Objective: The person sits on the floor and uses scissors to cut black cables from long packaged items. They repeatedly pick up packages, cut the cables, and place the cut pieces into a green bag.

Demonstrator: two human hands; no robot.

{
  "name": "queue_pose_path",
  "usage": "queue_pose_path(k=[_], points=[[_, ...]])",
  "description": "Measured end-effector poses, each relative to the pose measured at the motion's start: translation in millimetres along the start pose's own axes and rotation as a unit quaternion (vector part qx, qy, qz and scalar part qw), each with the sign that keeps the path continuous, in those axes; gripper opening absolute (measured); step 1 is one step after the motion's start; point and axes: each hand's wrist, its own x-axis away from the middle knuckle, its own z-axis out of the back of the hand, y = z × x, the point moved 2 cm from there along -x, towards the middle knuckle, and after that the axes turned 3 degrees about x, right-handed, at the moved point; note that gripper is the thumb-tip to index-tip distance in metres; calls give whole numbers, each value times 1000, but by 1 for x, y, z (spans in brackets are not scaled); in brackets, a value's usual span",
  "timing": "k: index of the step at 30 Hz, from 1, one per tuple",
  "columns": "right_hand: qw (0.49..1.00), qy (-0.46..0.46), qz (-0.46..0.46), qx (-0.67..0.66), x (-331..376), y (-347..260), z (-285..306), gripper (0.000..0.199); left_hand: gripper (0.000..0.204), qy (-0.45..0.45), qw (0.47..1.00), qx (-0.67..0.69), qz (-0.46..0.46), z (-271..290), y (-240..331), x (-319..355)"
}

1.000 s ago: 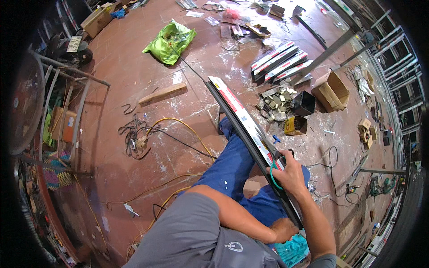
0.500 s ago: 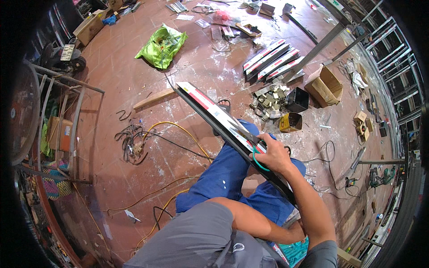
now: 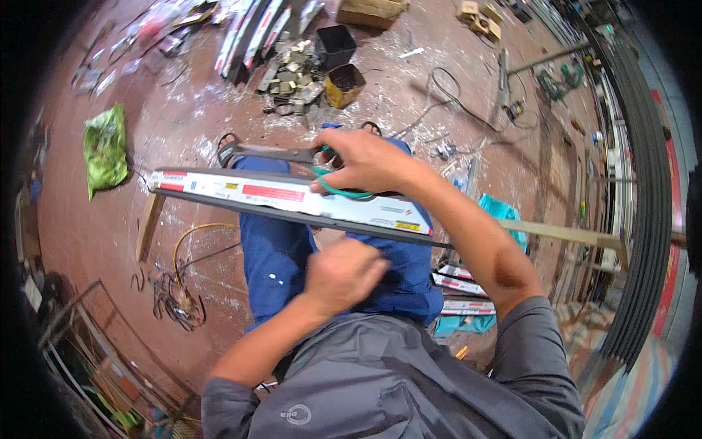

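Observation:
Across my lap lies a long dark bar (image 3: 292,196), its upper face covered by a white and red printed film; its left end is by a wooden strip (image 3: 148,228). My right hand (image 3: 362,162) is closed on scissors (image 3: 285,154) with green handles, held just over the bar's far edge. The dark blades point left and look nearly closed. My left hand (image 3: 342,274) is blurred by motion over my blue trousers, on the near side of the bar and apart from it. Its fingers look bent, but whether they hold anything does not show.
Similar bars (image 3: 248,33) lie on the floor ahead, near a heap of small metal pieces (image 3: 292,77), a black bin (image 3: 336,47) and a yellow container (image 3: 344,85). More bars (image 3: 461,282) lie at my right. A green bag (image 3: 105,150) and tangled cords (image 3: 175,300) are at left.
My view has turned to the right. The bar now runs more nearly crosswise. My left hand has come from low at the right to before my lap. The scissors have lifted off the film.

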Motion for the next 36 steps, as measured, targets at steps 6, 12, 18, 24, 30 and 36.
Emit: queue_pose_path(k=[6,12,18,24,30,36], points=[[935,149,-103,-303,76,40,22,67,54,178,950,-241,-90,72,-32,-23],[882,174,-157,-408,93,75,-24,75,32,81,953,-271,-105,44,-63,-46],[940,172,-192,-226,89,73,-42,85,30,83,955,-261,-112,40,-54,-43],[942,115,-198,-244,86,83,-43,77,75,144,933,-328,-38,127,-79,-46],[933,120,-178,-289,81,71,-22,70,97,-145,903,-393,93,191,-146,-86],[940,204,-231,-149,143,113,34,66,83,-116,923,-361,62,127,-93,-118]])
